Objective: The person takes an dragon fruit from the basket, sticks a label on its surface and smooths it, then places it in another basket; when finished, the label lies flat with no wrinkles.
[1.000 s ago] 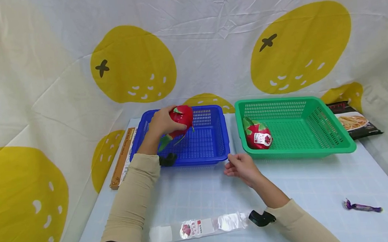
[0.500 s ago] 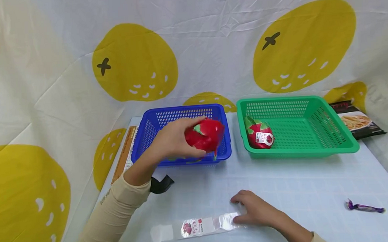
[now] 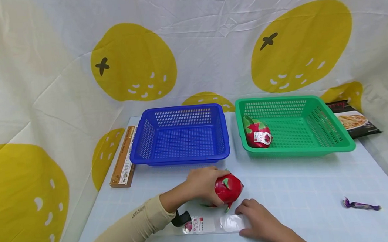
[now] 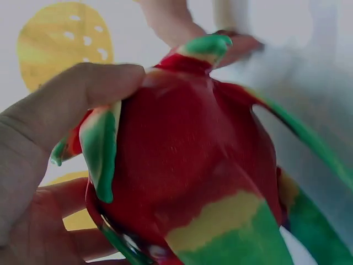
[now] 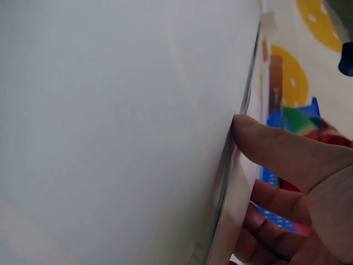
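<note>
My left hand grips a red dragon fruit with green scales, above the table in front of the blue basket. In the left wrist view, the thumb lies on the side of the dragon fruit and the fingers curl beneath it. A clear label strip with a dragon fruit print lies below, its left part hidden by the left forearm. My right hand holds the strip's right end between thumb and fingers. The right wrist view shows the thumb at the edge of the strip.
The blue basket stands at the back, beside a green basket holding another labelled dragon fruit. A long brown box lies at left. A black food packet and a purple wrapped stick lie at right.
My left hand has brought the dragon fruit out of the blue basket, toward the front and right. My right hand has come down to the label strip's right end, and the strip has shifted slightly right.
</note>
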`<state>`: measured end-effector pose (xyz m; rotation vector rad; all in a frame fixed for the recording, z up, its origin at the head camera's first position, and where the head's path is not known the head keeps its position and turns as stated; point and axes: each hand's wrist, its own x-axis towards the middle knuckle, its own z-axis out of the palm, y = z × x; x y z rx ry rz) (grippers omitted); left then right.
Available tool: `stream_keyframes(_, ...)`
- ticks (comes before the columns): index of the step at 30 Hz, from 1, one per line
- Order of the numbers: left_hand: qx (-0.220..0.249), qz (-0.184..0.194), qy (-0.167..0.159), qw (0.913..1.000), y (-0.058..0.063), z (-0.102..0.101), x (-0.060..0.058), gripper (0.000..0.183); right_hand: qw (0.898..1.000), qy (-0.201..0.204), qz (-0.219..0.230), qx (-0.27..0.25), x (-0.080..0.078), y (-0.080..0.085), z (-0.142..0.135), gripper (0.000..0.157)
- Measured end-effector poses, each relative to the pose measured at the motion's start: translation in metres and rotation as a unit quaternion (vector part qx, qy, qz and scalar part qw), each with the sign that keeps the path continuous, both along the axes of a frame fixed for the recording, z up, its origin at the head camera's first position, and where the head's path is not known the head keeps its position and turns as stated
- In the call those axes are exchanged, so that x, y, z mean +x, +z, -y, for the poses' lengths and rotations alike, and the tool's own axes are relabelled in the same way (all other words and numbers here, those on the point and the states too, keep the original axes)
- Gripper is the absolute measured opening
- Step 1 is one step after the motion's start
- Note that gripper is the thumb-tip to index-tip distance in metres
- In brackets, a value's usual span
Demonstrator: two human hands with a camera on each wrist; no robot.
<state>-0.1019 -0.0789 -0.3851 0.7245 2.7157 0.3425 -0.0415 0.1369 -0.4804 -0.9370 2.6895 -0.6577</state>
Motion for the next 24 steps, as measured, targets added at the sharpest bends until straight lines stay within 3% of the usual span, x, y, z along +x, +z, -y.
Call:
stream_keyframes(3,-0.010,-0.004,0.011,0.9999,-0.014,-0.003,-0.001,0.079,1.000,-0.001,0.004,0.005,0.001,0.000,0.000,0.042)
stream_keyframes(8,-0.013,-0.001,0.023,0.9997,-0.024,-0.003,-0.003,0.079,1.000,-0.004,0.008,0.018,0.001,0.000,0.000,0.041)
stream_keyframes(16,0.017,0.024,0.029,0.9992,-0.029,0.003,-0.007,0.082,1.000,-0.005,-0.019,0.012,0.001,0.001,0.000,0.042)
stream_keyframes(24,0.047,0.054,0.039,0.9967,-0.029,0.010,-0.006,0.086,1.000,-0.005,-0.008,0.015,0.001,0.003,0.001,0.043)
